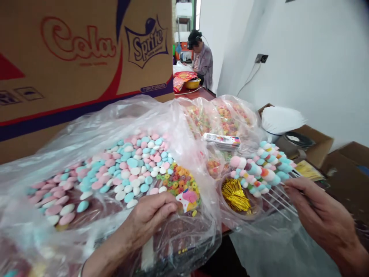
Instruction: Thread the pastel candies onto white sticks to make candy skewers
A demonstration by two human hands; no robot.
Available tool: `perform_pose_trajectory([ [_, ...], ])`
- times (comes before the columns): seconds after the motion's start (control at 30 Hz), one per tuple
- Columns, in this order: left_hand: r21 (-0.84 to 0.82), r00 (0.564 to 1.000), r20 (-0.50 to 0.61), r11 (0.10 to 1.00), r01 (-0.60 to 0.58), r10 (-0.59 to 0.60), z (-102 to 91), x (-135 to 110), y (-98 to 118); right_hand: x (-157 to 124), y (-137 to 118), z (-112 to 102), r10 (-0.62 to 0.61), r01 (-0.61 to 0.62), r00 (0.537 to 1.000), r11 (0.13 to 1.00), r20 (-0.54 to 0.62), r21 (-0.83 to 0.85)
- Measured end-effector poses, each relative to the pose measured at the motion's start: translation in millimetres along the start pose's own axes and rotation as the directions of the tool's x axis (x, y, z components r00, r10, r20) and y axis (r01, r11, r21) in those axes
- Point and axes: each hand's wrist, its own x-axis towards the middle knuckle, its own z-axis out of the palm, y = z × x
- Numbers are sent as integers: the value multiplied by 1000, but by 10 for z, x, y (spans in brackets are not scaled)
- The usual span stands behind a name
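My left hand (151,219) is inside a big clear plastic bag (95,127), fingers pinched on a pink, white and yellow candy piece (188,200). Just past it lie small coloured ring candies (178,181) and a wide spread of pink, blue and white oval candies (121,169). My right hand (323,219) is closed on the thin sticks of a bunch of candy skewers (263,169), whose pastel pieces fan out to the left above a bowl with gold foil (236,194).
A cardboard drinks box (72,57) stands at the back left. More bags of coloured ring candies (221,115) and a flat packet (221,140) lie behind. Open cardboard boxes (314,142) with white paper sit at the right. Another person (201,57) sits far back.
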Motion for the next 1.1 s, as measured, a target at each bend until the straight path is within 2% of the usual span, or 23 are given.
perform_pose_trajectory([
  [0.1, -71, 997, 24, 995, 76, -75, -41, -85, -37, 129, -346, 50, -151, 132, 985, 971, 83, 198],
  [0.23, -161, 990, 36, 976, 144, -140, -69, -186, -40, 281, -637, 196, -322, 285, 941, 920, 103, 270],
  [0.4, -299, 981, 55, 934, 195, -187, -115, -220, 22, 369, -662, 270, -450, 408, 886, 870, 108, 277],
  [0.5, -300, 962, 90, 914, 273, -258, -151, -197, 72, 397, -603, 242, -507, 472, 856, 846, 101, 246],
  [0.6, -270, 946, 125, 908, 322, -298, -172, -167, 81, 415, -548, 186, -534, 508, 837, 839, 117, 197],
  [0.83, -284, 941, 194, 903, 323, -275, -142, -131, -8, 433, -490, 63, -480, 465, 871, 875, 110, 138],
  [1.1, -288, 942, 203, 904, 317, -266, -121, -103, 39, 410, -502, 103, -513, 498, 848, 857, 131, 136],
])
